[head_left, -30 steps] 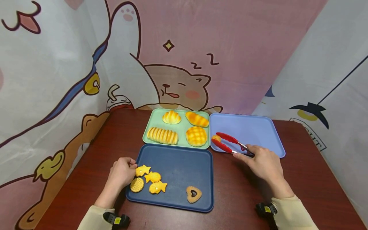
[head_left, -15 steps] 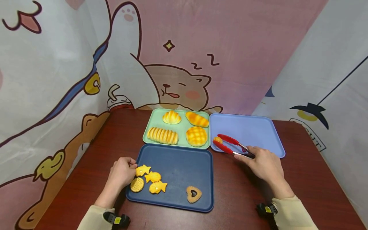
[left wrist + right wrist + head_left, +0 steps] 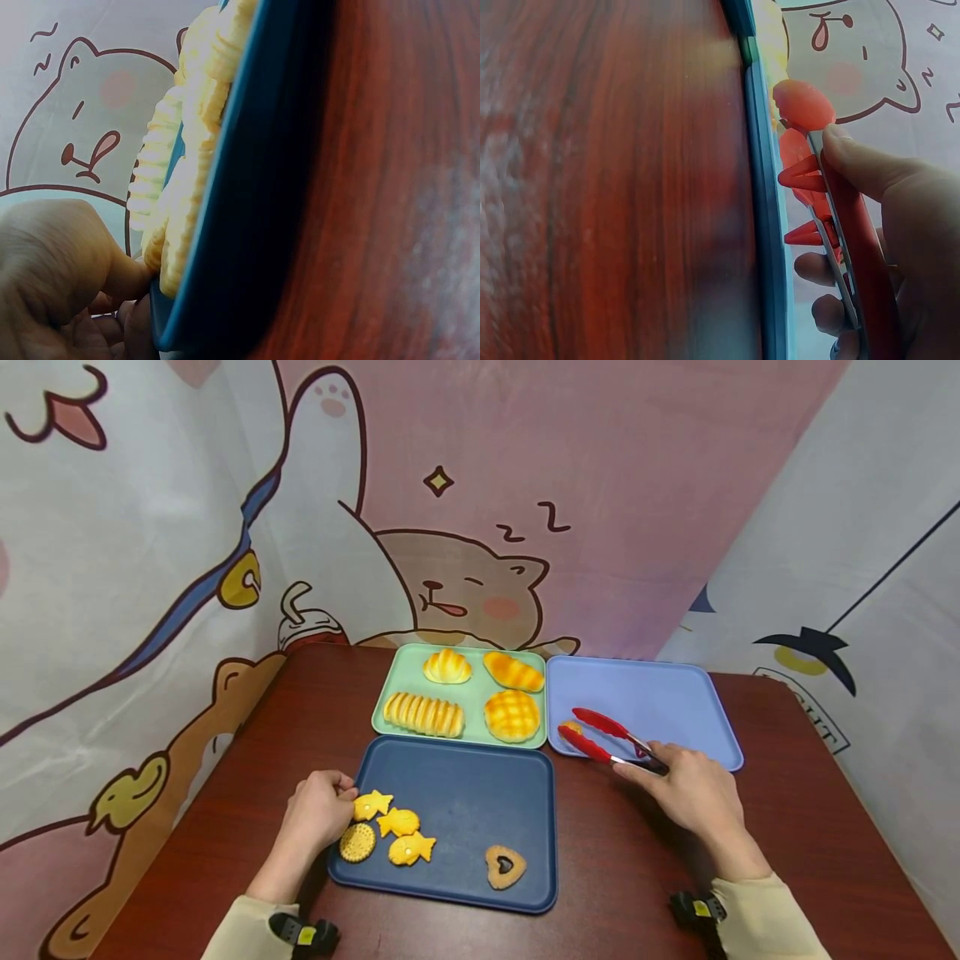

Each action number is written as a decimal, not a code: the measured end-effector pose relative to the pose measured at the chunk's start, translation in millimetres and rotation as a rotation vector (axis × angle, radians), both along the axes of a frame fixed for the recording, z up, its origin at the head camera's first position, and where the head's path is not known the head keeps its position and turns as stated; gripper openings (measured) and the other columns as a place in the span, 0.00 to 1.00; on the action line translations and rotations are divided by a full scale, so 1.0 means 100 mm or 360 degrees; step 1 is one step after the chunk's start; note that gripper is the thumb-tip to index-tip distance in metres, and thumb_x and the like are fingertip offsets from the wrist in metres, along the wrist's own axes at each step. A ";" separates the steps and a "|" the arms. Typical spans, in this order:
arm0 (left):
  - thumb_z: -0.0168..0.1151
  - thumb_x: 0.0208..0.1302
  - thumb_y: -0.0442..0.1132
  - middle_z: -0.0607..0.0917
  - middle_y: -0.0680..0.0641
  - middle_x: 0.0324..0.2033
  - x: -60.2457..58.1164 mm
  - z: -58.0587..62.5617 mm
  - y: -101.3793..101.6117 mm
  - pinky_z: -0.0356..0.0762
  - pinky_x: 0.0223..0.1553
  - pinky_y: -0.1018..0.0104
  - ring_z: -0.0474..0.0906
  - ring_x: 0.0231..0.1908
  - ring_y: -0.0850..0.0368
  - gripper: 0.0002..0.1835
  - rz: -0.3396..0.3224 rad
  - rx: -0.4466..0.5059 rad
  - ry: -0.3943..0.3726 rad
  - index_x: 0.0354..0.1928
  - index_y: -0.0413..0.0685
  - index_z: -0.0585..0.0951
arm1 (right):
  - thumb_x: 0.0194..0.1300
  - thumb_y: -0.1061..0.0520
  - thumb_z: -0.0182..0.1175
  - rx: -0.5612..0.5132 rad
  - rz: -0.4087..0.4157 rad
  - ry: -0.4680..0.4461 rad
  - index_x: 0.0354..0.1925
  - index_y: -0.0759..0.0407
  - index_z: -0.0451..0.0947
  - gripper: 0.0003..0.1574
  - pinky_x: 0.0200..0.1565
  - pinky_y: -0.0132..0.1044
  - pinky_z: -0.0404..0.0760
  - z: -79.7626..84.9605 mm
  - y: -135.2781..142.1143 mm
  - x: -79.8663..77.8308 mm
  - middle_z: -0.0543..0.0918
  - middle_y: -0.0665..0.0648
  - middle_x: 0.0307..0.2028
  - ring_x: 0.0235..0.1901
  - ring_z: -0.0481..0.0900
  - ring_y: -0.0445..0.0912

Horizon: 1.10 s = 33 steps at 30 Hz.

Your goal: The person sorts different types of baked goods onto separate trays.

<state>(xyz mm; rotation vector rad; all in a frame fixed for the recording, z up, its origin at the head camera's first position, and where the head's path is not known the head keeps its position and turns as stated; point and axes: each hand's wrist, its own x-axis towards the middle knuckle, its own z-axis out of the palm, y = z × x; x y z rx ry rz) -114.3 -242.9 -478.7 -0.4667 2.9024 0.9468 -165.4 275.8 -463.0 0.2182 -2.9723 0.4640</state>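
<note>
The left hand (image 3: 318, 810) has its fingers curled over the left edge of the dark blue tray (image 3: 465, 793), beside 4 biscuits. The right hand (image 3: 693, 793) grips red tongs (image 3: 603, 739), whose tips straddle a small pastry (image 3: 570, 727) at the light blue tray's (image 3: 660, 702) front-left corner.

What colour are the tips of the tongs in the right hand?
Red, on the tongs held by the right hand; clearest in the head view.

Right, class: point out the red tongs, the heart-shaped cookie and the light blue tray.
red tongs (image 3: 600, 737), head view, on the red upper arm near its tip.
heart-shaped cookie (image 3: 505, 868), head view, on its lower rim.
light blue tray (image 3: 660, 697), head view, on its bare floor.
</note>
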 end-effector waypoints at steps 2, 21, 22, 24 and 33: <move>0.65 0.72 0.37 0.86 0.43 0.36 0.00 0.00 0.00 0.76 0.34 0.51 0.79 0.35 0.44 0.08 -0.0001 -0.0003 0.0000 0.45 0.39 0.87 | 0.61 0.15 0.58 -0.0014 -0.0006 -0.0003 0.68 0.63 0.79 0.62 0.38 0.62 0.81 0.02 -0.01 0.02 0.84 0.72 0.57 0.47 0.83 0.64; 0.66 0.70 0.37 0.86 0.45 0.33 0.00 -0.01 0.00 0.75 0.32 0.53 0.80 0.33 0.45 0.06 -0.0008 -0.0032 0.0040 0.41 0.41 0.87 | 0.56 0.14 0.63 -0.0158 0.0058 0.0018 0.63 0.63 0.80 0.62 0.28 0.45 0.77 0.18 -0.38 0.44 0.86 0.58 0.44 0.33 0.78 0.49; 0.66 0.70 0.37 0.86 0.45 0.33 0.00 -0.01 0.00 0.75 0.32 0.53 0.80 0.33 0.45 0.06 -0.0007 -0.0032 0.0042 0.41 0.41 0.87 | 0.55 0.14 0.63 -0.0167 0.0062 0.0025 0.64 0.63 0.80 0.63 0.29 0.46 0.78 0.18 -0.39 0.45 0.86 0.57 0.44 0.34 0.79 0.49; 0.66 0.70 0.37 0.86 0.44 0.33 0.00 -0.01 0.00 0.75 0.31 0.54 0.80 0.32 0.45 0.06 -0.0004 -0.0027 0.0043 0.41 0.40 0.87 | 0.53 0.13 0.64 -0.0182 0.0072 0.0040 0.65 0.61 0.80 0.63 0.30 0.47 0.79 0.19 -0.41 0.47 0.85 0.57 0.44 0.35 0.79 0.50; 0.65 0.70 0.36 0.86 0.44 0.33 0.00 -0.02 -0.01 0.75 0.31 0.54 0.79 0.32 0.45 0.07 -0.0018 -0.0018 0.0039 0.42 0.40 0.87 | 0.49 0.11 0.65 -0.0158 0.0198 0.0070 0.66 0.58 0.81 0.66 0.31 0.45 0.79 0.26 -0.45 0.55 0.84 0.52 0.41 0.35 0.79 0.48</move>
